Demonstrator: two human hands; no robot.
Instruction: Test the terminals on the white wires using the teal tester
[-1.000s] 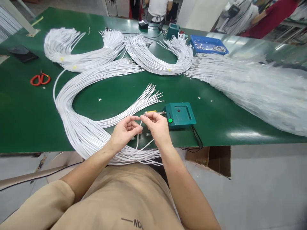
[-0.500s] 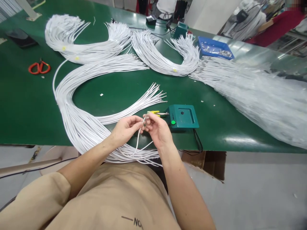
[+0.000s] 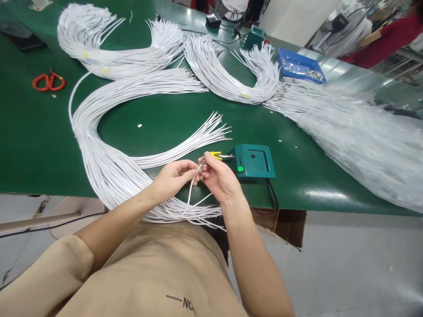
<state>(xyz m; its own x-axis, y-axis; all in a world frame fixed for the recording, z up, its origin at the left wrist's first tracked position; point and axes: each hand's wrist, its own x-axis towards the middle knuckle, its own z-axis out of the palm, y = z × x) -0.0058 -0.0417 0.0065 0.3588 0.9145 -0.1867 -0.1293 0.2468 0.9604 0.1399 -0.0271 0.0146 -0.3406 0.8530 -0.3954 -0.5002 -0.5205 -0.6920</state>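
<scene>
A thin white cable (image 3: 191,191) runs up between my two hands. My left hand (image 3: 176,178) pinches it between thumb and fingertips. Right beside, my right hand (image 3: 218,176) is closed on the cable's end, thumb against the fingers; the tip is partly hidden. Just past my right fingertips is a yellow clip (image 3: 216,155) on a metal rod that sticks out of a green box (image 3: 254,160) with a bright green button. Beneath my hands and wrists lies a large curved bundle of white cables (image 3: 109,174), some ends close to my body.
More white cable bundles (image 3: 228,81) lie farther back. Red-handled scissors (image 3: 49,82) and a dark flat object (image 3: 23,37) are at left. A blue tray (image 3: 300,66) holds small metal parts. Plastic-covered cables (image 3: 357,132) spread across the right. A person in a red sleeve (image 3: 386,42) is beyond.
My view has shifted slightly. My right thumb and fingertips have moved a little up and right along the cable end; my left hand keeps its pinch.
</scene>
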